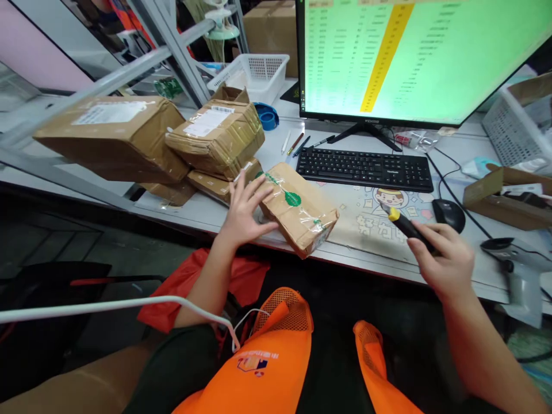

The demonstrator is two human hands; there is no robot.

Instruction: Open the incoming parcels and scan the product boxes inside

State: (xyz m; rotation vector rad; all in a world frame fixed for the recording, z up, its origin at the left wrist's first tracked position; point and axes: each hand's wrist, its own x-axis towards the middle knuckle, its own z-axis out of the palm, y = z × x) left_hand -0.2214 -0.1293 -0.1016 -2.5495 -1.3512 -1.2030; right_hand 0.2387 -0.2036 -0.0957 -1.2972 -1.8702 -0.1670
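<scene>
My left hand point(244, 211) has its fingers spread at the left end of a brown cardboard box point(297, 202). That box carries clear tape with green print and lies at the table's front edge. In my right hand point(448, 256) is a utility knife point(405, 225) with a black handle and a yellow part near the tip, which points up and left. The knife is held over the printed desk mat point(366, 230), apart from the box. Behind my left hand, a taped carton with a white label point(215, 135) rests on a flatter box point(211, 185).
A larger labelled carton point(112, 135) stands at left beside a metal frame point(168, 40). The keyboard point(366, 168), mouse point(448, 214) and monitor point(414, 57) occupy the back. A barcode scanner point(521, 282) is at right near an open box point(509, 198). Pens point(295, 144) lie behind the taped box.
</scene>
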